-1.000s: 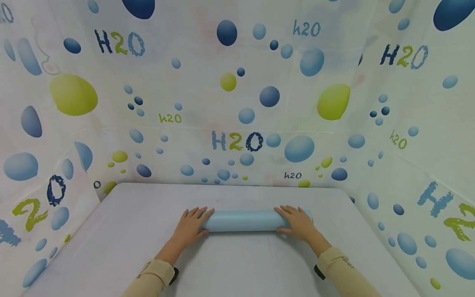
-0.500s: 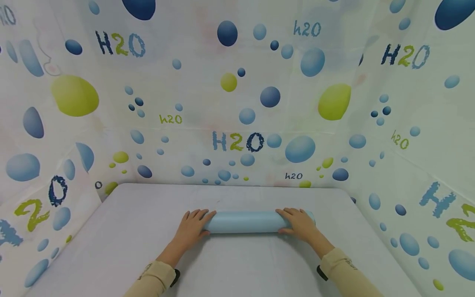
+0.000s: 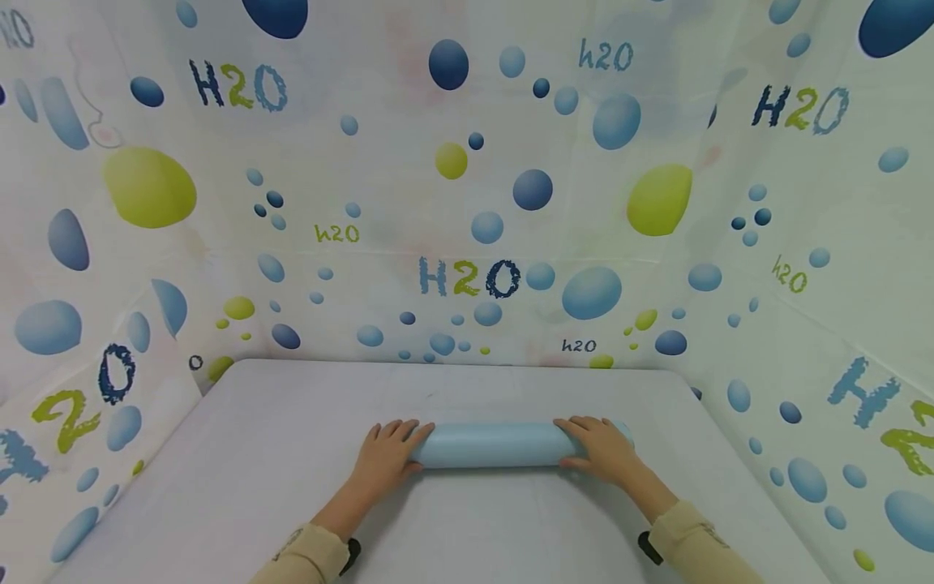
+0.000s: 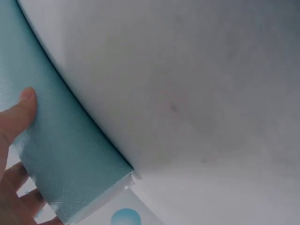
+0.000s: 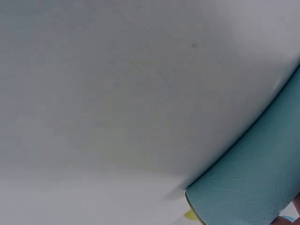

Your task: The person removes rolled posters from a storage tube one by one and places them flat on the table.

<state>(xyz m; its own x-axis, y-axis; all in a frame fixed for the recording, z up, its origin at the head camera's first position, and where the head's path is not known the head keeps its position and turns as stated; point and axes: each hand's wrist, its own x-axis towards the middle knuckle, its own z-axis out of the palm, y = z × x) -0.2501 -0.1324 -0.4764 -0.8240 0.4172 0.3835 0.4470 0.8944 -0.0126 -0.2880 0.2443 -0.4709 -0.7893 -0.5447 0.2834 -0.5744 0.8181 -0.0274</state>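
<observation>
A light blue roll of leather-like sheet [image 3: 496, 445] lies crosswise on the white-covered table. My left hand [image 3: 388, 458] grips its left end, fingers over the far side and thumb on the near side. Toward the other end, my right hand [image 3: 604, 451] holds it the same way, and a bit of the roll sticks out past that hand. The left wrist view shows the thumb [image 4: 28, 105] against the wrinkled blue surface [image 4: 70, 136], other fingers round the opposite side. In the right wrist view the roll's end [image 5: 234, 201] shows, with most of the hand out of frame.
The white tabletop [image 3: 481, 527] stretches in front of the roll and to both sides. Behind and beside it hang white curtains [image 3: 394, 195] printed with blue and green bubbles and H2O lettering. Both wrists wear a dark band [image 3: 649, 548] near beige sleeves [image 3: 700, 543].
Both hands and the roll have shifted slightly nearer to me and to the right in the head view. The grip looks the same.
</observation>
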